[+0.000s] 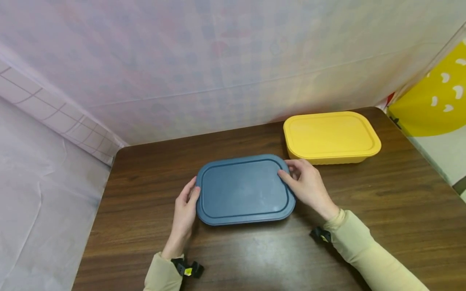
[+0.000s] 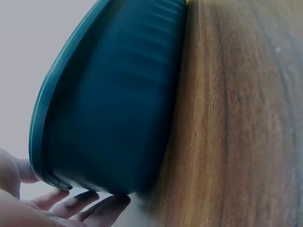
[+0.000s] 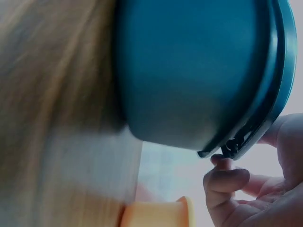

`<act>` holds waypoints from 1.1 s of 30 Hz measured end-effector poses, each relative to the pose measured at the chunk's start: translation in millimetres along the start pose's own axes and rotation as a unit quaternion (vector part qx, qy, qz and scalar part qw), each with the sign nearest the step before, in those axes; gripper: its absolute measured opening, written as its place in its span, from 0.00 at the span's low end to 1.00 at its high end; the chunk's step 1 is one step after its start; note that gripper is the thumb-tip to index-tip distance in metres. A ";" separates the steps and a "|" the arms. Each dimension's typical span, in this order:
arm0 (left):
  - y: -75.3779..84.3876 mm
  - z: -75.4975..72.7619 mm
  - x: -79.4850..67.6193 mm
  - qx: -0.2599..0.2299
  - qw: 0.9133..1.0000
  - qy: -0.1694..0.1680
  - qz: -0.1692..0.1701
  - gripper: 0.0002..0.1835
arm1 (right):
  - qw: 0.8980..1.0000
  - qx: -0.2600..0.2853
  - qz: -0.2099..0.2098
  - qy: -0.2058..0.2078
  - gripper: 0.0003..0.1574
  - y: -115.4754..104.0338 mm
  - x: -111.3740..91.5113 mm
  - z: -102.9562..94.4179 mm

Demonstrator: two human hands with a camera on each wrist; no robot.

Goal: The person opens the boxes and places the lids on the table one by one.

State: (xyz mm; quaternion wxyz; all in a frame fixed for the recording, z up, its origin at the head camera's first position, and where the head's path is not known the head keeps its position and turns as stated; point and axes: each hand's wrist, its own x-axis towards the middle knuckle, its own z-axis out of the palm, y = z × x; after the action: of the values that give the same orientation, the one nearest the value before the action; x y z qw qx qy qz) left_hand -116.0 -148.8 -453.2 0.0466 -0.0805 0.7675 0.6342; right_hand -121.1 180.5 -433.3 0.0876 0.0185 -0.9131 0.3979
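Observation:
A blue rectangular food container (image 2: 118, 104) with rounded corners stands on the table under its matching blue lid (image 1: 247, 188). At its left end, my left hand (image 1: 185, 210) holds it, thumb at the lid's edge and fingertips against the side wall. My right hand (image 1: 309, 186) pinches the lid's right end near the far corner, thumb on top and fingers curled beneath the rim. In the right wrist view a dark gap shows between lid and container rim at that corner, so the lid is raised there. The inside of the container is hidden.
A yellow lidded container (image 1: 332, 135) stands behind and to the right, close to my right hand. Dark wood-grain table (image 1: 145, 238) lies under both. A pale patterned curtain (image 1: 204, 72) hangs along the far edge, with white sheeting (image 1: 40, 210) on the left.

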 end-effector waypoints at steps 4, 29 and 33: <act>0.0 -0.8 -0.4 0.002 1.000 0.001 0.002 0.25 | 0.997 0.060 0.030 -0.045 0.26 -1.7 2.8 -8.5; 2.3 -4.2 -1.1 -0.046 0.998 -0.028 -0.033 0.28 | 0.892 0.396 0.137 -0.169 0.30 8.5 7.6 -24.3; 2.6 -3.7 -0.6 -0.049 0.998 -0.029 -0.041 0.26 | 0.885 0.415 0.144 -0.158 0.15 11.0 8.3 -30.1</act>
State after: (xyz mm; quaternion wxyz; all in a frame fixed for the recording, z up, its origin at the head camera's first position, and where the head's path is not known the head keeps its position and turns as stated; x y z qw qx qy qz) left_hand -115.7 -151.9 -449.8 0.0908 -0.0961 0.7302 0.6704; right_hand -126.1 210.3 -419.8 -0.1318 -0.0157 -0.6592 0.7401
